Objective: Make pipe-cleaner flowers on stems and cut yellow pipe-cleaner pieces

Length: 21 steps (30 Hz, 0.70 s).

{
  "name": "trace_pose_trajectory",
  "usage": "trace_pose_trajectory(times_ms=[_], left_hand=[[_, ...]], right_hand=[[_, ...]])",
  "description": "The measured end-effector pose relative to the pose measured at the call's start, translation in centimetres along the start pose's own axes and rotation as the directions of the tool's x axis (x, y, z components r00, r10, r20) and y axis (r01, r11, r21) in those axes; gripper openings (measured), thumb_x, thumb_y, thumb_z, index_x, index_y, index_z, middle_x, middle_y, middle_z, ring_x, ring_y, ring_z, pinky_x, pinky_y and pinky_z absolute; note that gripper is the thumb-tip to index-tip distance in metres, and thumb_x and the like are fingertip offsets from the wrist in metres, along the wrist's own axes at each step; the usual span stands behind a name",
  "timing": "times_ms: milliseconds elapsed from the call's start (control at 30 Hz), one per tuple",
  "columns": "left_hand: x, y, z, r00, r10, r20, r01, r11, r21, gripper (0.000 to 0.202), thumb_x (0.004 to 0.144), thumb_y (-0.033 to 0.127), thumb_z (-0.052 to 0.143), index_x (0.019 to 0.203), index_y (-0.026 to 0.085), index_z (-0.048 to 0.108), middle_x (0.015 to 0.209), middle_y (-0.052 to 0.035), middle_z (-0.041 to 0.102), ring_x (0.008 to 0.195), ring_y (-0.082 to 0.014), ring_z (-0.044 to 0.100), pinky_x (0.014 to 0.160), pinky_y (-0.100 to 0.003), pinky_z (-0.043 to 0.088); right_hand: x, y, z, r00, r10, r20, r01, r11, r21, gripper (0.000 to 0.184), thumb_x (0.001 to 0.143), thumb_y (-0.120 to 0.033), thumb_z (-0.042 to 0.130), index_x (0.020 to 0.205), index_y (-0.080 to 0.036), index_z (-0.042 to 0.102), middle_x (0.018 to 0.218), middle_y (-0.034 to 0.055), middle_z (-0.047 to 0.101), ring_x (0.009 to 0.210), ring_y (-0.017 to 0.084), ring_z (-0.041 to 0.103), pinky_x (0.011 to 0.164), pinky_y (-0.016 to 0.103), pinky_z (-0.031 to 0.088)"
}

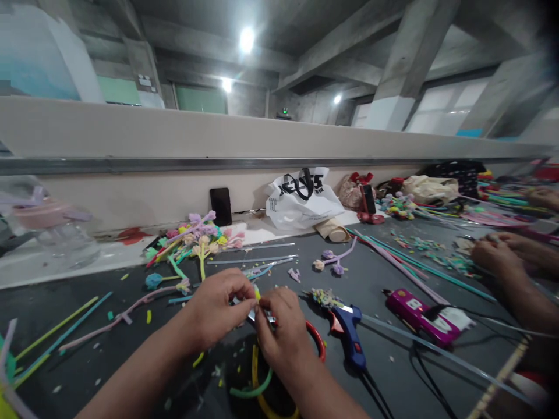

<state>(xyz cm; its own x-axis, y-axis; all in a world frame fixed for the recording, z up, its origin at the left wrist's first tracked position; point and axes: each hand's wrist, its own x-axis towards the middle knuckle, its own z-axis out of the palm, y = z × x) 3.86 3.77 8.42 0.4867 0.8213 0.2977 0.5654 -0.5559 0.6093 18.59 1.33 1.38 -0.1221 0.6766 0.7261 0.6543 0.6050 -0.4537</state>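
Note:
My left hand (220, 305) and my right hand (283, 329) meet in the middle of the dark table. Their fingertips are pinched together around a small yellow fuzzy piece (257, 293), mostly covered by the fingers. Metal shows beneath the fingers, and a red handle loop (318, 342) juts out past my right hand, apparently from scissors; whether that hand also grips them I cannot tell. A green fuzzy stem (253, 391) curves below my right wrist. Left of my hands lies a pink fuzzy stem (135, 305) with a small flower end.
A blue glue gun (349, 340) with a clear glue stick lies right of my hands, beside a magenta device (421, 314). Fuzzy flowers (203, 238), a phone (220, 205) and a white bag (301, 201) are at the back. A co-worker's hands (498, 253) are at right.

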Motion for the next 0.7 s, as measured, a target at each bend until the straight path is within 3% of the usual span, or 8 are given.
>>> trace_pose_trajectory(times_ms=[167,333,567,700], left_hand=[[0.0,-0.3,-1.6,0.995,0.062,0.073,-0.059,0.997,-0.048,0.012,0.077,0.019,0.052,0.071,0.016,0.062,0.072,-0.0002,0.058,0.069,-0.0105,0.053,0.063,-0.021,0.040],[-0.3,-0.2,-3.7,0.996,0.083,0.029,-0.083,0.997,-0.003,0.013,0.080,0.020,0.050,0.078,0.017,0.063,0.079,-0.0016,0.060,0.075,-0.0116,0.054,0.069,-0.024,0.041],[-1.1,0.8,-4.1,0.964,0.206,0.165,-0.215,0.976,0.039,0.014,0.081,0.018,0.050,0.083,0.016,0.064,0.085,-0.0030,0.061,0.081,-0.0122,0.054,0.076,-0.025,0.040],[-1.4,0.7,-4.3,0.951,0.224,0.211,-0.247,0.965,0.091,0.012,0.080,0.016,0.050,0.080,0.015,0.062,0.078,-0.0015,0.059,0.076,-0.0117,0.053,0.070,-0.023,0.040]], right_hand=[[0.0,0.2,-0.1,1.000,-0.017,-0.016,0.018,0.995,0.095,0.008,0.079,-0.012,0.048,0.078,-0.019,0.050,0.074,0.0034,0.056,0.072,0.018,0.050,0.069,0.033,0.036],[0.1,0.3,-0.2,0.994,-0.026,0.107,-0.002,0.968,0.252,0.012,0.083,-0.013,0.041,0.084,-0.020,0.051,0.080,0.0049,0.056,0.076,0.018,0.050,0.070,0.033,0.038],[0.4,-0.1,-0.2,0.977,-0.088,0.192,0.002,0.912,0.410,0.016,0.084,-0.015,0.038,0.090,-0.021,0.052,0.084,0.0055,0.056,0.078,0.018,0.051,0.069,0.032,0.041],[0.3,0.0,-0.2,0.955,-0.110,0.275,-0.028,0.892,0.451,0.014,0.085,-0.017,0.040,0.088,-0.021,0.053,0.081,0.0047,0.053,0.077,0.018,0.051,0.067,0.030,0.042]])
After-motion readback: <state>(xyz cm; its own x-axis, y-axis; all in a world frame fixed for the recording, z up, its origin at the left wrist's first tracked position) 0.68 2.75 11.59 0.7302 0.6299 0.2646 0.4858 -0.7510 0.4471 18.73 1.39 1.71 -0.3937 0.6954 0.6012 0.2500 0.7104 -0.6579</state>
